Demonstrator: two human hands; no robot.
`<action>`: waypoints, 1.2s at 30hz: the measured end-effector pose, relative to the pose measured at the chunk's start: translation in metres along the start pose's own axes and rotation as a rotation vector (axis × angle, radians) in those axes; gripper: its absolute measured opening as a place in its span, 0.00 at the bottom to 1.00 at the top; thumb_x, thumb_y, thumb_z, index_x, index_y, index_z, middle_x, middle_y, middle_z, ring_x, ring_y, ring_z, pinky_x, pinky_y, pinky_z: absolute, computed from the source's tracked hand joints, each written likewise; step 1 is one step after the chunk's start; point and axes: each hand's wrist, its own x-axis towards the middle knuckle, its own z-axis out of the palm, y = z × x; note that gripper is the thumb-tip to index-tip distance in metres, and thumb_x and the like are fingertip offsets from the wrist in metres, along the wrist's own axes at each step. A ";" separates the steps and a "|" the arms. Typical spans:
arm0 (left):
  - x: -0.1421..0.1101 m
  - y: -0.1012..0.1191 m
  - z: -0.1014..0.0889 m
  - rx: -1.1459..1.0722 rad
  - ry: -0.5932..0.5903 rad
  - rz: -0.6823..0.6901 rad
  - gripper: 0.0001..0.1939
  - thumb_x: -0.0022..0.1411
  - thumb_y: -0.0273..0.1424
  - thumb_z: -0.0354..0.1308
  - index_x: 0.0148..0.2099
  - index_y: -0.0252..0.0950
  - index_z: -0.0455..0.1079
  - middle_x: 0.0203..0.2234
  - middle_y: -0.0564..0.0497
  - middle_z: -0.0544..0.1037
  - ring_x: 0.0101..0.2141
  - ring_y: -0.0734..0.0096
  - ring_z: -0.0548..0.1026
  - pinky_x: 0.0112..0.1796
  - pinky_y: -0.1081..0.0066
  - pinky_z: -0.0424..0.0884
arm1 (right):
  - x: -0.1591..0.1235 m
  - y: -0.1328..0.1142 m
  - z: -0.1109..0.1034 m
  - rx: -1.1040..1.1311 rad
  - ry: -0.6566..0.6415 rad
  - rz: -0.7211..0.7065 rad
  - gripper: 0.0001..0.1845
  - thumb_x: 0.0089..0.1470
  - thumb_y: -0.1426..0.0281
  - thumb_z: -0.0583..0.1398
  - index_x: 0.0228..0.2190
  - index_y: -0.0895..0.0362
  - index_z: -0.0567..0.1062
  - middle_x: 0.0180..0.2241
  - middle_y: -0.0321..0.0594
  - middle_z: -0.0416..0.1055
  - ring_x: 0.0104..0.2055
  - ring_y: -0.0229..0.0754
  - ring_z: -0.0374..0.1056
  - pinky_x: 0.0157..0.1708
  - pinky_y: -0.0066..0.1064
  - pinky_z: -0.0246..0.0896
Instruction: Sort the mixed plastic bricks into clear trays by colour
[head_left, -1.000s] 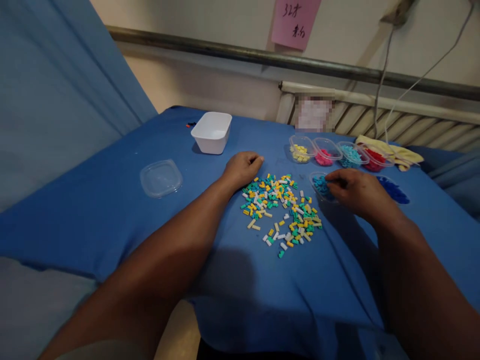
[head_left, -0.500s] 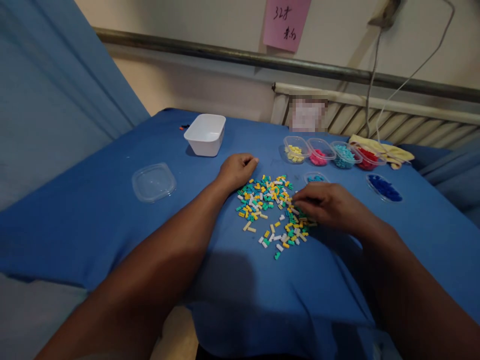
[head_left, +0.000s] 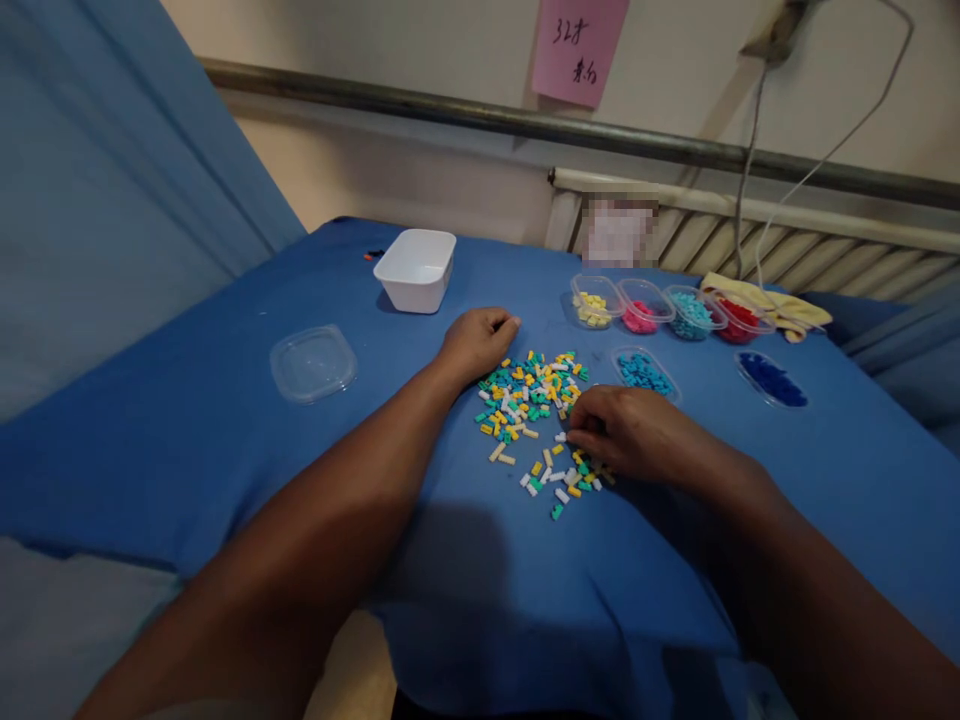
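A heap of small coloured bricks (head_left: 529, 400), yellow, white, green and teal, lies on the blue cloth (head_left: 225, 440). My left hand (head_left: 480, 340) rests at the heap's upper left edge, fingers curled in a loose fist. My right hand (head_left: 626, 435) lies over the heap's right part, fingertips pinched among the bricks; what they hold is hidden. Behind it sits a clear dish of light blue bricks (head_left: 645, 373).
At the back stand clear dishes of yellow (head_left: 596, 302), pink (head_left: 641, 305), teal (head_left: 690, 310) and red bricks (head_left: 739, 315). Dark blue bricks (head_left: 772, 380) fill a dish at right. A white tub (head_left: 416, 268) and a clear lid (head_left: 313, 360) lie to the left.
My right hand has moved left and toward me, from the light blue dish down onto the right side of the heap. My left hand has stayed put.
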 end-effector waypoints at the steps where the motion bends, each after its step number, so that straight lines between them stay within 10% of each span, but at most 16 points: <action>1: 0.000 0.000 0.000 -0.005 0.000 0.000 0.21 0.75 0.44 0.56 0.31 0.38 0.73 0.23 0.52 0.72 0.29 0.65 0.69 0.32 0.63 0.55 | 0.000 0.000 0.001 -0.017 0.006 -0.019 0.04 0.68 0.67 0.68 0.39 0.52 0.83 0.37 0.39 0.83 0.35 0.43 0.76 0.34 0.33 0.59; 16: 0.000 -0.002 -0.001 0.022 -0.007 -0.019 0.20 0.74 0.44 0.56 0.35 0.38 0.77 0.27 0.51 0.76 0.32 0.63 0.73 0.34 0.63 0.58 | -0.008 0.046 -0.008 0.383 0.270 0.101 0.13 0.64 0.57 0.65 0.35 0.52 0.81 0.28 0.37 0.78 0.27 0.42 0.70 0.28 0.32 0.63; 23: 0.001 -0.003 -0.001 0.009 -0.011 -0.011 0.21 0.73 0.45 0.55 0.34 0.37 0.77 0.27 0.51 0.77 0.32 0.63 0.73 0.33 0.63 0.57 | -0.011 0.104 -0.006 0.052 0.729 0.349 0.11 0.59 0.63 0.64 0.40 0.53 0.85 0.36 0.44 0.84 0.36 0.51 0.79 0.42 0.44 0.74; 29: 0.001 -0.003 -0.001 0.017 -0.010 -0.005 0.21 0.74 0.45 0.55 0.34 0.38 0.77 0.26 0.51 0.76 0.32 0.63 0.73 0.33 0.63 0.57 | 0.004 0.092 0.005 -0.040 0.674 0.075 0.15 0.68 0.64 0.62 0.50 0.53 0.86 0.51 0.50 0.86 0.55 0.58 0.82 0.59 0.53 0.76; 36: 0.000 -0.001 -0.001 0.030 -0.003 0.013 0.21 0.74 0.44 0.55 0.32 0.38 0.74 0.24 0.52 0.73 0.30 0.65 0.70 0.33 0.63 0.56 | 0.033 0.038 0.023 -0.009 0.275 -0.342 0.22 0.72 0.72 0.57 0.61 0.53 0.83 0.67 0.51 0.77 0.70 0.56 0.73 0.70 0.56 0.69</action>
